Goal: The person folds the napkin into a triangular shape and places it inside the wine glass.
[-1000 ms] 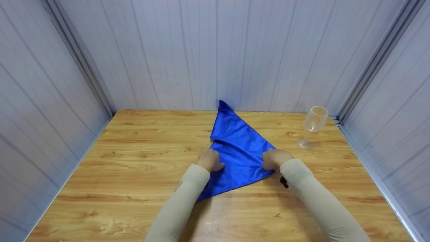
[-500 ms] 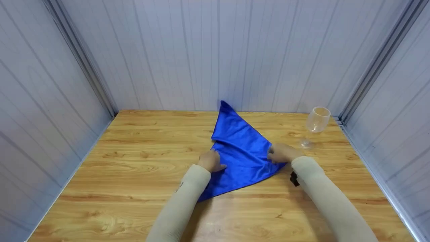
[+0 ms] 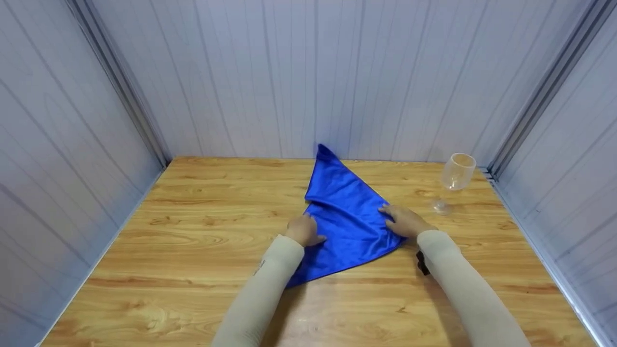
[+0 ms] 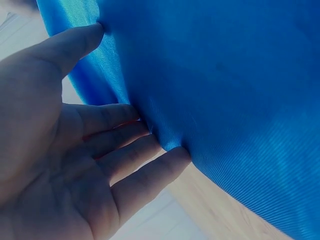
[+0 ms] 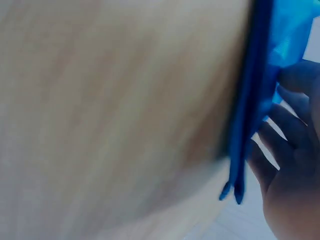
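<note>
Head view shows me a glossy blue cloth [image 3: 354, 226], creased, mid-way on the wood-grain tabletop [image 3: 193, 246] — far corner raised at the back wall [image 3: 241, 72]. Left hand [image 3: 302, 230] and right hand [image 3: 406, 221] touch opposite edges, thumbs apart from fingers. Tabletop stretches wide leftward; a wine glass [image 3: 457, 174] stands right.

A glossy blue fabric cloth [image 3: 349, 236], creased across its middle, lies on a yellow-brown wood-grain tabletop [image 3: 212, 231], its far corner reaching the pale panelled back wall [image 3: 241, 77]. The person's left grip [image 3: 302, 230], a bare hand, touches the cloth's left edge; the right grip [image 3: 404, 221] rests fingers on its right edge. A clear stemmed wine glass [image 3: 458, 173] stands upright beyond, to the right.
</note>
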The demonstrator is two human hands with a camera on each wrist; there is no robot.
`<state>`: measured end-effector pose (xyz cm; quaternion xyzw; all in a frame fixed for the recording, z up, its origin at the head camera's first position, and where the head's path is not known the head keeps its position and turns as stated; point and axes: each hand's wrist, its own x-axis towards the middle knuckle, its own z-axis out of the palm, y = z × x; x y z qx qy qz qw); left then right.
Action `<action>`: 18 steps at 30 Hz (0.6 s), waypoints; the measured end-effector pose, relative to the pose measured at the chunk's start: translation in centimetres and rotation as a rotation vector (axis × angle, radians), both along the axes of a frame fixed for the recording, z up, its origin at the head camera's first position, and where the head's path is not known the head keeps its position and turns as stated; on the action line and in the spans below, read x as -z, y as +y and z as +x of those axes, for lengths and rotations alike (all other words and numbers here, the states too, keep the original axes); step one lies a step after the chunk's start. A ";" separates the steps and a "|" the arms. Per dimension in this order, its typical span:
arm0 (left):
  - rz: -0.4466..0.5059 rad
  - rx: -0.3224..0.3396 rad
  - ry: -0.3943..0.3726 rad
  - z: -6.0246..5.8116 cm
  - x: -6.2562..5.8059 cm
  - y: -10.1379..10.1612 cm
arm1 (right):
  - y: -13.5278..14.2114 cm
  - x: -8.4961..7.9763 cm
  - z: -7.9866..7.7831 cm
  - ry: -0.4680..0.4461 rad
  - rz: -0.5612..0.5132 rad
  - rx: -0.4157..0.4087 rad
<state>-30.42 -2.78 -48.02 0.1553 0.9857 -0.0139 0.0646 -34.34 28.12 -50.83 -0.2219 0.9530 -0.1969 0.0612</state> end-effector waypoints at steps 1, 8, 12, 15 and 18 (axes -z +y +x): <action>-0.005 0.001 0.000 0.0 0.0 0.0 | 0.0 0.0 0.1 -0.014 0.021 0.010; -0.015 -0.009 -0.022 -0.1 0.0 0.0 | -0.3 -0.3 0.4 -0.088 0.075 0.054; -0.007 -0.010 -0.011 -0.1 0.1 0.0 | -0.5 -0.5 0.6 -0.098 0.084 0.066; 0.011 -0.006 0.000 -0.1 0.2 0.0 | -0.7 -0.8 0.7 -0.106 0.103 0.084; 0.023 -0.003 0.002 -0.1 0.3 -0.1 | -1.1 -1.3 0.9 -0.121 0.137 0.118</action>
